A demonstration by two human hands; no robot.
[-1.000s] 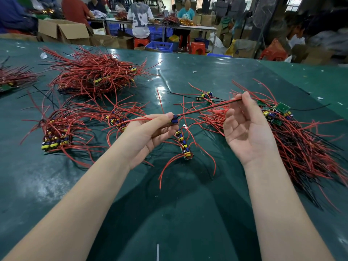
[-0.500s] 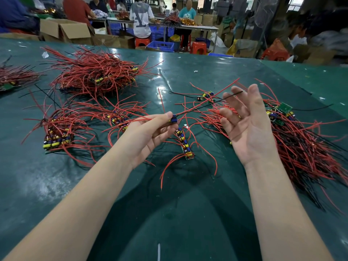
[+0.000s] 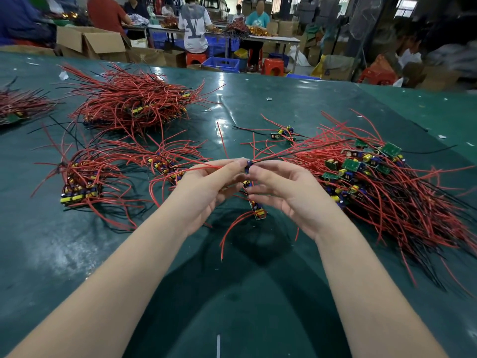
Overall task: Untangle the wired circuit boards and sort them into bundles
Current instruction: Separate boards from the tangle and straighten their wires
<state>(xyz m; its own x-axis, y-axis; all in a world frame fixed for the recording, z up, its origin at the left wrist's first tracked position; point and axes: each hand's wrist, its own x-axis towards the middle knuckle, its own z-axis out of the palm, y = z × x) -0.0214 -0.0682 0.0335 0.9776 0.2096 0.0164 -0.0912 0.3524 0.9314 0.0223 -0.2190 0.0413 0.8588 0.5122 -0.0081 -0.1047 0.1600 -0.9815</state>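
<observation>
hands together over the green table (image 3: pixel 258 293). left hand (image 3: pixel 206 187) pinches a small circuit board (image 3: pixel 248 165) between thumb and fingertips, red wires fanning up-right from it. right hand (image 3: pixel 286 189) fingers curled, pinching same board from the other side. second board (image 3: pixel 258 210) lies on the table just below the hands, red wire trailing down. tangled unsorted pile (image 3: pixel 382 182) right of the hands. sorted bundles left: near bundle (image 3: pixel 82 182), middle bundle (image 3: pixel 165 166), big far bundle (image 3: pixel 134 104). loose board (image 3: pixel 284 133) beyond the hands.
</observation>
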